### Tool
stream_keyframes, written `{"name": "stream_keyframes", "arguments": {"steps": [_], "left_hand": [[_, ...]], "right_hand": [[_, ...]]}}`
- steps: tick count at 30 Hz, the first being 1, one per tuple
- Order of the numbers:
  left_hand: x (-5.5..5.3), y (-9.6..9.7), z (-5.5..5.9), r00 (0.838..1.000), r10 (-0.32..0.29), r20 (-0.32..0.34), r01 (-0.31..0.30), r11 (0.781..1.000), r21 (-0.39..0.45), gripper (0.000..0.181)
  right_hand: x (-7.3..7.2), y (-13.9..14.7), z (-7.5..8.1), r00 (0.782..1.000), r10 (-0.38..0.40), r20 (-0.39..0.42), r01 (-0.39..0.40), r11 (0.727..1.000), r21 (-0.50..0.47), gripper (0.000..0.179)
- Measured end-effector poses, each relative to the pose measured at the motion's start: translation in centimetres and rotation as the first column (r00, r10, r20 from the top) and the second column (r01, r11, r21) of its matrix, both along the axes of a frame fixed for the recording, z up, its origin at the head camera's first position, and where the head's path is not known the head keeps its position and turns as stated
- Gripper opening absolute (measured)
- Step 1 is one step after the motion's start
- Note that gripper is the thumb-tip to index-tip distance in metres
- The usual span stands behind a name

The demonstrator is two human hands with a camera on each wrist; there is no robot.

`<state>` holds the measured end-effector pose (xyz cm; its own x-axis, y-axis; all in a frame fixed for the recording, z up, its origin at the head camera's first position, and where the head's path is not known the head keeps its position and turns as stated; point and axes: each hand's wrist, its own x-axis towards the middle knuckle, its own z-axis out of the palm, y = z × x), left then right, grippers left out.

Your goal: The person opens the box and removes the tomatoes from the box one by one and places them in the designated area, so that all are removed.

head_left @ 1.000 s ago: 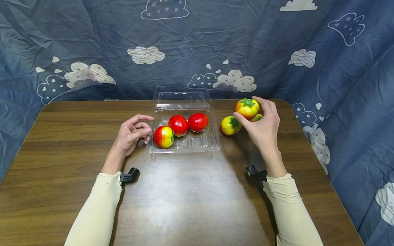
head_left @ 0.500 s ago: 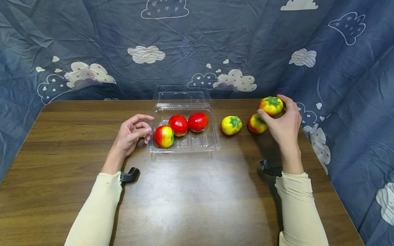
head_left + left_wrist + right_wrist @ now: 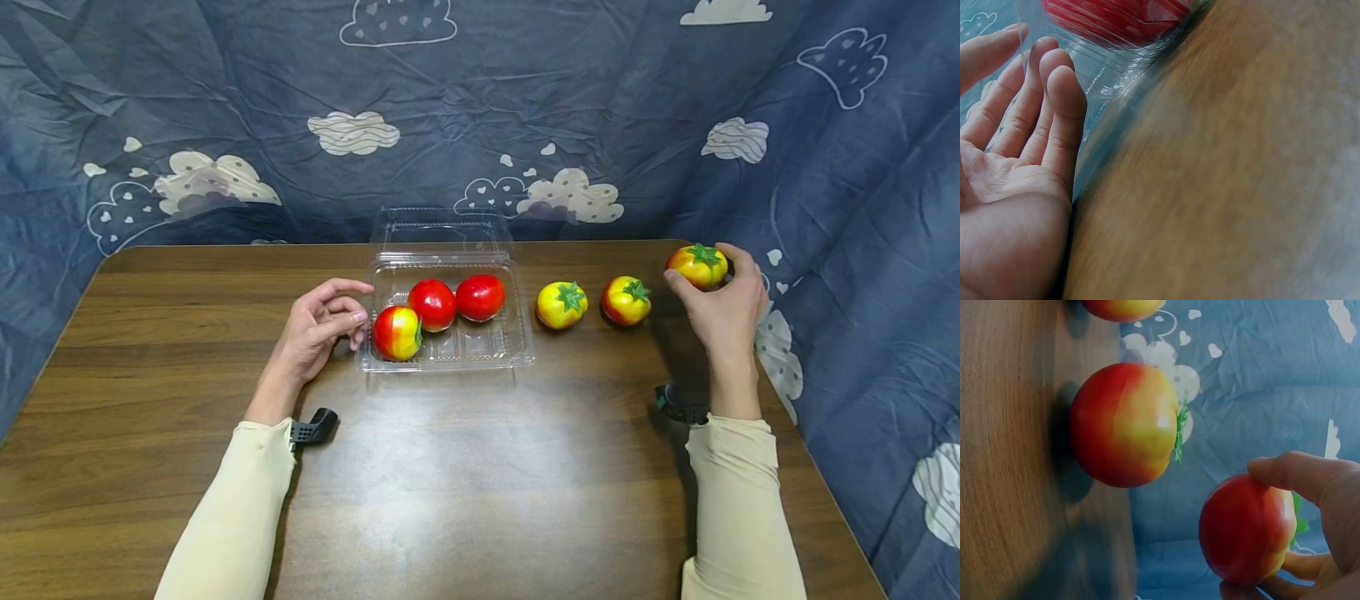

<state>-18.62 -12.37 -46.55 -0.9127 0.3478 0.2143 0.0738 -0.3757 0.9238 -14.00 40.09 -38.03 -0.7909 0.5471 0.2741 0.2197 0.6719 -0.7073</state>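
My right hand (image 3: 723, 304) grips a red-and-yellow tomato (image 3: 699, 265) with a green leafy top, near the table's far right corner. In the right wrist view this held tomato (image 3: 1244, 531) is off the table, between thumb and fingers. Two more such tomatoes, one mostly yellow (image 3: 558, 308) and one red-yellow (image 3: 626, 303), stand in a row to its left. My left hand (image 3: 318, 327) rests at the left side of a clear plastic clamshell box (image 3: 480, 358), its fingers relaxed and fairly straight in the left wrist view. Two red tomatoes (image 3: 432, 305) and a red-yellow one (image 3: 396, 333) sit inside.
The box's lid (image 3: 442, 229) stands open at the back, near the far edge of the brown wooden table (image 3: 465, 475). Behind and to the right hangs a blue cloth (image 3: 450, 83) with cloud prints. Each wrist wears a black band (image 3: 315, 427).
My right hand has carried its tomato rightward, past the two tomatoes on the table, and slightly lower in view. The red-yellow one it partly hid now shows fully. The left hand stays still.
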Motion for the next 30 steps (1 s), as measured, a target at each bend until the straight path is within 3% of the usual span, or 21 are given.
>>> {"name": "stream_keyframes", "arguments": {"steps": [14, 30], "left_hand": [[0.0, 0.0, 0.0, 1.000, 0.000, -0.003, 0.000, 1.000, -0.002, 0.034], [-0.1, -0.1, 0.0, 1.000, -0.021, 0.001, 0.021, 1.000, 0.002, 0.033]], "right_hand": [[-0.4, 1.1, -1.7, 0.999, -0.022, 0.043, 0.023, 1.000, -0.017, 0.077], [-0.8, 2.2, -4.0, 0.982, 0.050, 0.181, -0.056, 0.998, 0.031, 0.082]]}}
